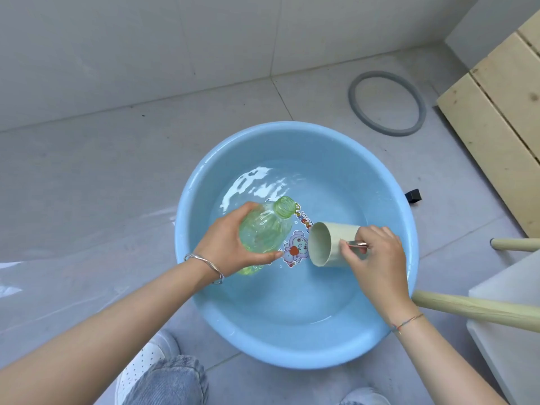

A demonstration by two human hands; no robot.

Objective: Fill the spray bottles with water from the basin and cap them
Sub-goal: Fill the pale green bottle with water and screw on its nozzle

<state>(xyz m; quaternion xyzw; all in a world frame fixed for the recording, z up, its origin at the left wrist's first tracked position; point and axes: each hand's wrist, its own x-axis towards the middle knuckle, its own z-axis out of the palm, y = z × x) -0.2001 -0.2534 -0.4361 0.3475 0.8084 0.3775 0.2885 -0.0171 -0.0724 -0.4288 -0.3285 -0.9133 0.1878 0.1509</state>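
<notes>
A round blue basin [292, 343] holding shallow water stands on the floor in front of me. My left hand [225, 241] grips a clear green bottle [264, 232] over the basin, tilted with its uncapped threaded neck pointing up and away. My right hand [377, 258] holds a beige cup [330, 244] by its metal handle, lying on its side with the mouth facing left toward the bottle, just above the water. No spray cap is in sight.
A grey rubber ring [387, 103] lies on the tiled floor behind the basin. A wooden pallet [502, 112] stands at the right. Wooden legs [479, 309] and a white furniture piece [511, 331] are close at the right. My shoes and knees are at the bottom.
</notes>
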